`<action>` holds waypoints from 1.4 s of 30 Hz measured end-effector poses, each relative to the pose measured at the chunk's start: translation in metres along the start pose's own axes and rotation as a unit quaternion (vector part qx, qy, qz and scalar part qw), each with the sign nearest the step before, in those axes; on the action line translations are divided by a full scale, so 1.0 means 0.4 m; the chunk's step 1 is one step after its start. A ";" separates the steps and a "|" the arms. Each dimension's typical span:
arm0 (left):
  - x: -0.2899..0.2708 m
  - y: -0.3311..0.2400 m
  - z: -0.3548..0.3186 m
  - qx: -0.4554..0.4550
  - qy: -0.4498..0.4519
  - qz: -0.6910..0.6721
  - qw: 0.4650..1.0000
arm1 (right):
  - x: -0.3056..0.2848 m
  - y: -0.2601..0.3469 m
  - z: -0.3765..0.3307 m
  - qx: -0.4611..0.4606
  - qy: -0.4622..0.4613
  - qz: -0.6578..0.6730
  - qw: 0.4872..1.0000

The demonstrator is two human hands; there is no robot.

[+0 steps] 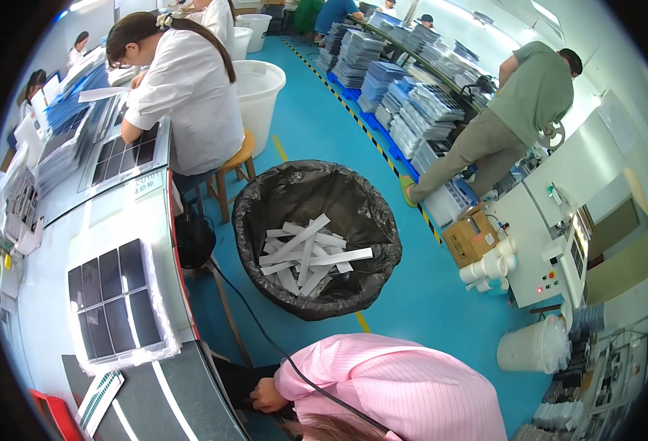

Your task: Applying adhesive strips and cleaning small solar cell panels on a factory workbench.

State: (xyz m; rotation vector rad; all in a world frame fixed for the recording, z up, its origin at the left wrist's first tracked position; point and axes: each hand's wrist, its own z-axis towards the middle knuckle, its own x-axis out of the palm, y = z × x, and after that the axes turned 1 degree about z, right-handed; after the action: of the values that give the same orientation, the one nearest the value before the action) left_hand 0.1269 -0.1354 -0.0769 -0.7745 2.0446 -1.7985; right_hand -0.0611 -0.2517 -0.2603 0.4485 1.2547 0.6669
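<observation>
At the lower edge my right arm, in a pink striped sleeve, reaches left from the shoulder. My right hand (269,395) is low beside the workbench (228,411), its fingers curled closed; what they hold, if anything, is hidden. My left hand is out of view. On the bench lies a clear-edged sheet with several dark rectangular panels (122,331). Nearer is a white strip with green marks (102,397). Beyond my arm stands a large bin lined with a black bag (368,209), holding several white strips (305,253). A black cable (265,327) crosses in front of my sleeve.
A co-worker in white (191,95) sits on a wooden stool (239,158) at the same bench. Another person in green (530,95) stands by stacked sheets (427,117). A white tub (261,95), a cardboard box (471,235) and a machine (544,246) stand on the floor.
</observation>
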 end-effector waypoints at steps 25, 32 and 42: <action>0.090 -0.300 -1.012 0.148 -0.629 -0.156 0.747 | 0.017 0.130 0.158 -0.253 0.310 -0.019 0.917; -0.015 -0.383 -1.308 0.186 -0.710 0.005 0.679 | 0.036 0.137 0.166 -0.300 0.217 -0.102 0.923; -0.272 -0.138 -1.539 -0.147 -0.717 -0.033 0.681 | 0.046 0.048 0.166 -0.281 0.039 -0.261 0.923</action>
State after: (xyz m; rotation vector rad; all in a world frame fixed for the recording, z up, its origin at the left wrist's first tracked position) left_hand -0.1196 0.4239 0.0655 -1.6051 1.0819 -0.3172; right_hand 0.0017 -0.2221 -0.2435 -0.3851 1.1263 0.5523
